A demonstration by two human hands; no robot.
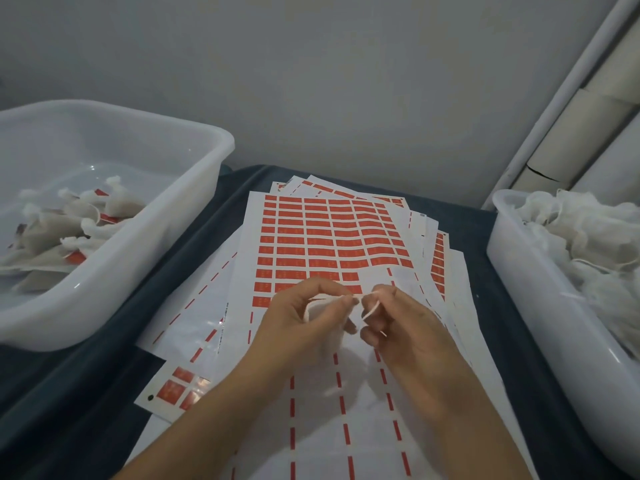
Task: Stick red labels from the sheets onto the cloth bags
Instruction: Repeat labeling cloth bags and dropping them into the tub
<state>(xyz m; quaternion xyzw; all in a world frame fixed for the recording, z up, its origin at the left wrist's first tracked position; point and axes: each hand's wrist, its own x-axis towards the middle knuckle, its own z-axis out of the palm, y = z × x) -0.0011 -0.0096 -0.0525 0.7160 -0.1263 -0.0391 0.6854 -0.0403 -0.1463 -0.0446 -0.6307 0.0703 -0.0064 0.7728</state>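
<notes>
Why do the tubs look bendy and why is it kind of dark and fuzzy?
Head view: the wide lens curves the left tub and right tub near the edges; the light is dim and greyish; the cloth bag and both hands look soft and blurry; a small shine glints on the sticker sheet.

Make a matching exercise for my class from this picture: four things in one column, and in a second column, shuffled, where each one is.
Things
1. Left tub
2. Right tub
3. Label sheets
4. Cloth bag

Places or states
A. Spread over the dark cloth in the middle
B. Held between the left hand and the right hand
C. Holds bags that already carry red labels
D. Heaped with plain white bags

Pairs: 1-C, 2-D, 3-A, 4-B
</notes>
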